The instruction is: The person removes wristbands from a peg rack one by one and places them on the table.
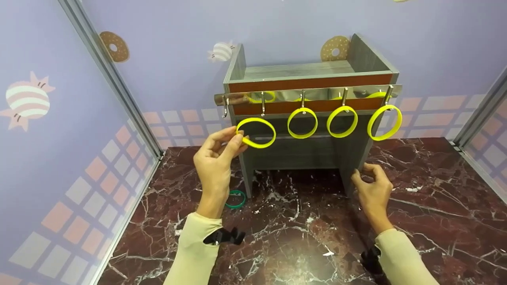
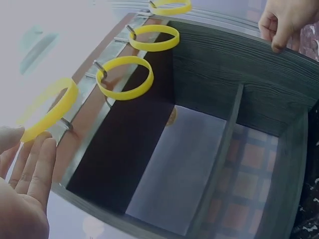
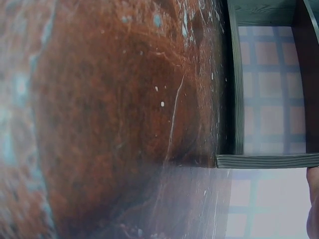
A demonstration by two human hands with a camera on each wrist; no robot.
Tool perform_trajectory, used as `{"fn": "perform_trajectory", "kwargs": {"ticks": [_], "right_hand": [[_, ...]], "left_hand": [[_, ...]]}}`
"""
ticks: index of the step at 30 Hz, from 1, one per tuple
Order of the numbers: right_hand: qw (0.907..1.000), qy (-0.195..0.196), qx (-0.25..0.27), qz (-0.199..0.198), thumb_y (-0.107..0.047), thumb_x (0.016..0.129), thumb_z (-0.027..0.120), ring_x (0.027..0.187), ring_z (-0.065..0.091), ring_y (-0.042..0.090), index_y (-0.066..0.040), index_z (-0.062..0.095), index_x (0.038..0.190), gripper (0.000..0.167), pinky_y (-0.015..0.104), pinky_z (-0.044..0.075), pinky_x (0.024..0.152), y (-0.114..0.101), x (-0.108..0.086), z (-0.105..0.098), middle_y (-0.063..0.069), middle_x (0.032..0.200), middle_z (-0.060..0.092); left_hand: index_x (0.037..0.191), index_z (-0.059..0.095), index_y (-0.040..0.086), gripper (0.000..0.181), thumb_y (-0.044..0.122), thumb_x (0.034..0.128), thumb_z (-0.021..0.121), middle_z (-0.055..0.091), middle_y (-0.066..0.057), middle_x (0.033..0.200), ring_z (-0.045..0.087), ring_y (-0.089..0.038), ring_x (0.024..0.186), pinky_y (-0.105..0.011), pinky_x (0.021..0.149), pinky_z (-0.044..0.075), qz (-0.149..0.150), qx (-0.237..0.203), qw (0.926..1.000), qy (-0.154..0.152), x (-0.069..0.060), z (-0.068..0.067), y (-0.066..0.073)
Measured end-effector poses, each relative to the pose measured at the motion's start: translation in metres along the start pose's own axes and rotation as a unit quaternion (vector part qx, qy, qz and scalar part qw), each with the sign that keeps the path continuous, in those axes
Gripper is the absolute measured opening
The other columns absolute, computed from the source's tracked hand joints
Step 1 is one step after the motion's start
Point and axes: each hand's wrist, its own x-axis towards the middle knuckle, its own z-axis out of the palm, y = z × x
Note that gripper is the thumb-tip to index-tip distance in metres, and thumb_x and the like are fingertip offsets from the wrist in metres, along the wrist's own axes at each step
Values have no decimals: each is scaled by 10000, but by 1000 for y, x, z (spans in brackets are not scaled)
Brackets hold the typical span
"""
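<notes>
A yellow wristband (image 1: 270,143) is pinched at its left side between the thumb and fingers of my left hand (image 1: 214,162). It is level with the lower end of the second hook from the left (image 1: 263,105); whether it is around that hook I cannot tell. Three more yellow wristbands hang to the right, among them the nearest one (image 1: 302,137), on hooks of a shiny metal rail (image 1: 283,95). At the right side panel (image 1: 350,158) of a grey wooden shelf is my right hand (image 1: 374,192), fingers loosely bent, touching or just beside the panel.
A green wristband (image 1: 237,206) lies on the dark red marbled tabletop (image 1: 285,245), by the shelf's left foot. Behind the shelf stands a purple patterned wall (image 1: 178,59). The leftmost hook (image 1: 225,107) bears no band.
</notes>
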Motion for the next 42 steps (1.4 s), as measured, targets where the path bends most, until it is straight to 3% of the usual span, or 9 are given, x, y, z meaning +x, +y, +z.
{"fn": "perform_trajectory", "kwargs": {"ticks": [6, 17, 25, 32, 37, 42], "right_hand": [[10000, 26, 3, 6, 117, 829, 763, 819, 638, -71, 107, 722, 974, 151, 108, 485, 764, 1, -1, 0, 210, 930, 759], [9998, 4, -92, 148, 86, 835, 782, 816, 642, -47, 91, 729, 994, 168, 119, 500, 745, -2, -2, 1, 196, 947, 763], [9997, 4, -215, 138, 72, 842, 786, 848, 727, 244, 90, 727, 1007, 176, 150, 530, 747, -4, -2, 1, 186, 949, 768], [9998, 43, -144, 96, 86, 831, 784, 825, 684, 62, 93, 726, 988, 167, 105, 491, 754, -2, -1, 2, 195, 940, 764], [9999, 22, -70, 134, 90, 834, 780, 770, 665, 8, 100, 720, 994, 172, 89, 501, 674, -1, -1, 1, 196, 934, 760], [9998, 30, -99, 153, 83, 837, 783, 779, 643, -33, 99, 719, 998, 173, 80, 495, 681, -1, -1, 0, 199, 935, 759]], "left_hand": [[1100, 754, -77, 182, -100, 920, 750, 729, -243, 1015, 764, -341, 935, -462, 828, 624, -141, 73, 9997, 190, -8, -16, -7], [1097, 745, -95, 172, -109, 926, 736, 733, -209, 990, 766, -236, 866, -389, 799, 632, -511, 357, 9960, 639, -22, -53, -30], [1102, 731, -118, 175, -134, 928, 724, 733, -184, 994, 762, -216, 856, -362, 790, 630, -853, 544, 9900, 981, -32, -86, -49], [1116, 729, -124, 193, -109, 925, 747, 717, -155, 965, 756, -198, 840, -340, 781, 629, -1231, 859, 9799, 1318, -38, -110, -62], [1132, 718, -139, 215, -105, 923, 753, 724, -148, 965, 759, -199, 851, -329, 781, 628, -1428, 1064, 9727, 1489, -42, -126, -73], [1135, 718, -143, 222, -97, 922, 759, 723, -145, 948, 743, -171, 789, -311, 760, 628, -1598, 1242, 9660, 1612, -45, -141, -85]]}}
